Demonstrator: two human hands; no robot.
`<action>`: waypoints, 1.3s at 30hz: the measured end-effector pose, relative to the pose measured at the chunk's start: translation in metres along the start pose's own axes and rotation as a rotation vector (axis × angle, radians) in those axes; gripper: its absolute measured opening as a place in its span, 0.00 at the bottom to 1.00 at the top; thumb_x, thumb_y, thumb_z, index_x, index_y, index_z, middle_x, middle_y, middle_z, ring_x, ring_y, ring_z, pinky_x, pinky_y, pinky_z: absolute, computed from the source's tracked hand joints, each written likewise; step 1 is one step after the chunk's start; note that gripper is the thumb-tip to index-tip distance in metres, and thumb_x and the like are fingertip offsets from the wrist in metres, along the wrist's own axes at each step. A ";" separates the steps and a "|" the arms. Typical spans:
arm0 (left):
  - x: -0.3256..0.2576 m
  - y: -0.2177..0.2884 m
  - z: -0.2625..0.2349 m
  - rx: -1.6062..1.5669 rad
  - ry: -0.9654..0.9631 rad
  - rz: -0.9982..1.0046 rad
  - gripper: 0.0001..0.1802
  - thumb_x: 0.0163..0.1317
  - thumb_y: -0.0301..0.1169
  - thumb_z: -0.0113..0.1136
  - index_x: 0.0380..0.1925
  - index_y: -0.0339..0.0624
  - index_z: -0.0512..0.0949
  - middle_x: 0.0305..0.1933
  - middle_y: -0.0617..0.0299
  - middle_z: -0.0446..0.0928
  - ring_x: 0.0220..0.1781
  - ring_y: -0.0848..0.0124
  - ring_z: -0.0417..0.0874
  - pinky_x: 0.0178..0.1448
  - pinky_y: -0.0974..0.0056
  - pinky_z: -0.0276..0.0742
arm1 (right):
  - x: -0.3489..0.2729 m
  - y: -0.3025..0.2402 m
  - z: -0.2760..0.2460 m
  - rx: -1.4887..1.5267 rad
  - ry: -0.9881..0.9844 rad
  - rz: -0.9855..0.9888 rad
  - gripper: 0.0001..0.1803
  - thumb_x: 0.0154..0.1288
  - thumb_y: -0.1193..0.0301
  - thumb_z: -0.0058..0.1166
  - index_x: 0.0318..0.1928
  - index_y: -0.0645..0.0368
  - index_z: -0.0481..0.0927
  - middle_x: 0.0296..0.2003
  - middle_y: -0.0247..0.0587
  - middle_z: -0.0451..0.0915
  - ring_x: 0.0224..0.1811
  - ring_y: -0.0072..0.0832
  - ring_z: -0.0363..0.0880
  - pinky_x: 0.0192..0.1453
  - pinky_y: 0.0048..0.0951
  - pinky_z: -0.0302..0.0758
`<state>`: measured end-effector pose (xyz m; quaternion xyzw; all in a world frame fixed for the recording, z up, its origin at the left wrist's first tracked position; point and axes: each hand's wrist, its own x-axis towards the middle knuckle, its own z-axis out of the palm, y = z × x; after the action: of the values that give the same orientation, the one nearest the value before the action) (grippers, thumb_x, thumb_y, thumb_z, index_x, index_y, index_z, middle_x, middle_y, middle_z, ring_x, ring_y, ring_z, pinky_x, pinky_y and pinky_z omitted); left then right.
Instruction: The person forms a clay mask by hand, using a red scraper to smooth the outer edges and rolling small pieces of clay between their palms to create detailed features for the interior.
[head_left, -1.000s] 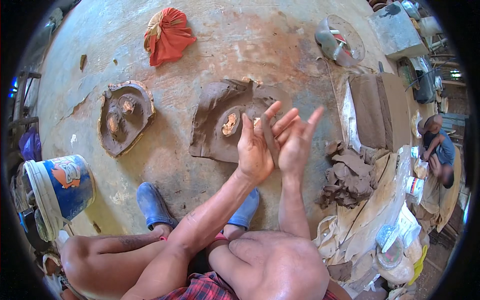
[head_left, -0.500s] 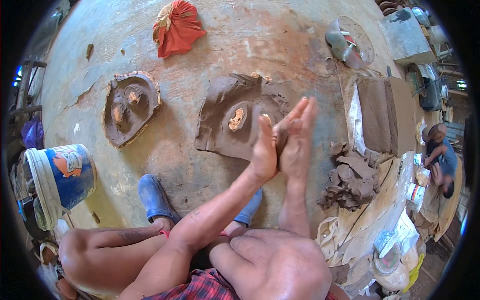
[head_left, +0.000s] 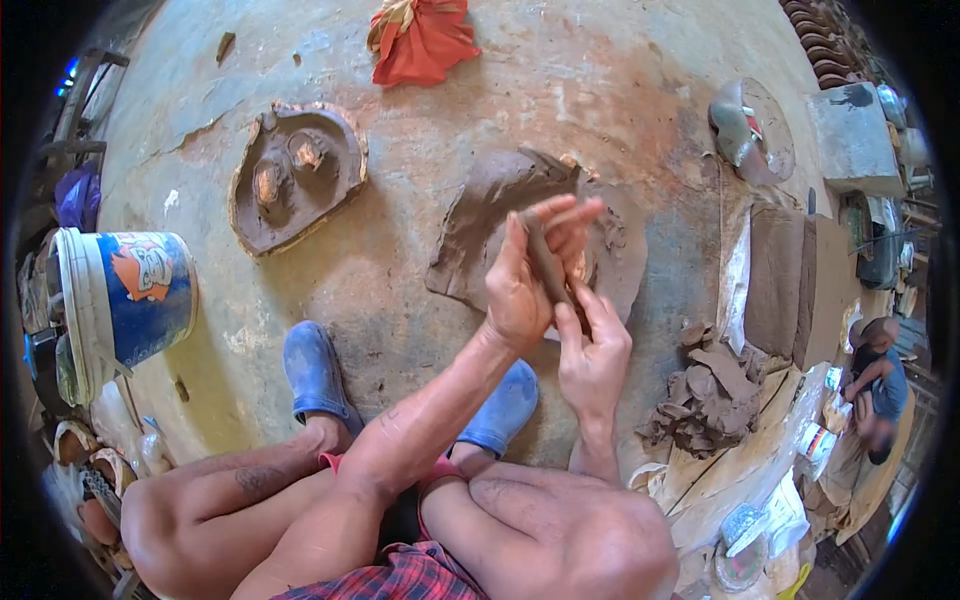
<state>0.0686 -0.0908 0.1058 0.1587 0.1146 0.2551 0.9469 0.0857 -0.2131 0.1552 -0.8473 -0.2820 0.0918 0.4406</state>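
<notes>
A short grey-brown clay coil [head_left: 543, 258] lies aslant across the palm and fingers of my left hand [head_left: 517, 302]. That hand holds it, thumb up against it and fingers mostly stretched out. Thumb and fingertips of my right hand [head_left: 594, 362] pinch the coil's lower end. Beneath both hands lies a wide clay slab [head_left: 465, 245] on the floor, draped over a form with orange-brown bits showing; my hands hide part of it. Off to the left rests a clay-lined mold [head_left: 340, 208] with a rough pale rim and two raised lumps, each topped with an orange-brown patch.
A heap of clay scraps [head_left: 705, 400] and a large clay block [head_left: 775, 285] are at the right. Behind them stand a curved clear container [head_left: 750, 130] and a grey block [head_left: 855, 135]. A red cloth bundle [head_left: 425, 42] lies far off, a bucket [head_left: 150, 300] left. Another person [head_left: 878, 385] sits far right.
My palms were pressed together; now they are apart, with the coil showing between them. My right hand has dropped to its lower end. The whole view has shifted.
</notes>
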 end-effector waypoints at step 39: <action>-0.043 0.072 -0.061 2.108 0.095 0.046 0.08 0.56 0.30 0.73 0.36 0.44 0.86 0.37 0.55 0.83 0.38 0.50 0.88 0.42 0.48 0.84 | 0.105 0.066 0.043 -0.649 -0.442 -0.573 0.54 0.32 0.52 0.84 0.68 0.42 0.79 0.68 0.33 0.73 0.71 0.42 0.68 0.69 0.49 0.67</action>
<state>-0.0178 -0.0390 0.0811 0.8932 0.3123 0.0505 0.3196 0.1811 -0.1544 0.0863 -0.7895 -0.6048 0.0521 0.0905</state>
